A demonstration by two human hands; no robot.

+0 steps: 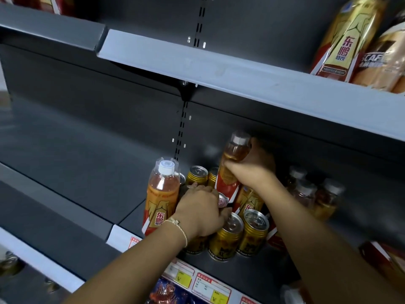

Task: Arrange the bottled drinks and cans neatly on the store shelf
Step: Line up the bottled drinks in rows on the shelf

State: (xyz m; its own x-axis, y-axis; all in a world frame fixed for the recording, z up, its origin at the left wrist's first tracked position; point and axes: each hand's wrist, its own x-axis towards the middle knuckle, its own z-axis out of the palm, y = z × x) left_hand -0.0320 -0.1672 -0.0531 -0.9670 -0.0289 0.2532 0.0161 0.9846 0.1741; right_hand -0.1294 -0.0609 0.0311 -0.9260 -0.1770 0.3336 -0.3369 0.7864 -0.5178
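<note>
My right hand (247, 167) is closed around an amber drink bottle (233, 163), just under its neck, and holds it tilted above the gold cans (241, 233) at the back of the dark shelf (92, 172). My left hand (197, 211), with a thin string bracelet (178, 227) at the wrist, lies with curled fingers over the top of one can in the front group, just beside an upright orange bottle (161, 194) with a white cap. More small bottles (315, 194) stand at the right, in shadow, and yellow price tags (197, 281) are on the shelf edge below.

Blurred bottles (311, 191), perhaps glass, at right.
</note>
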